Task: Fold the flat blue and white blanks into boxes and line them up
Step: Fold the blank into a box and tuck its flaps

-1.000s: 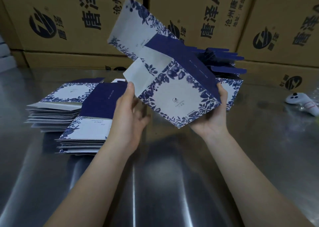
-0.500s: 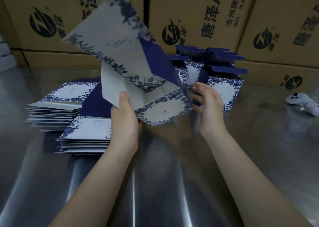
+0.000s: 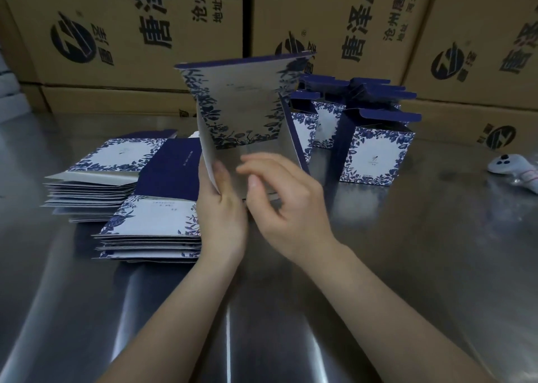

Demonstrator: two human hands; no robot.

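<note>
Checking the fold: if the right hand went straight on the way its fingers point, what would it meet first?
Probably the half-open blank the left hand grips; the right hand points left at its grey panel, though blur hides depth.

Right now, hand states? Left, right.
Left hand: holding the blank by its lower left edge.
Right hand: at the blank's bottom, fingers curled, blurred; grip cannot be told.

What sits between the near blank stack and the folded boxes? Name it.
Head view: the half-opened blank, gripped by the left hand, right hand close by.
</note>
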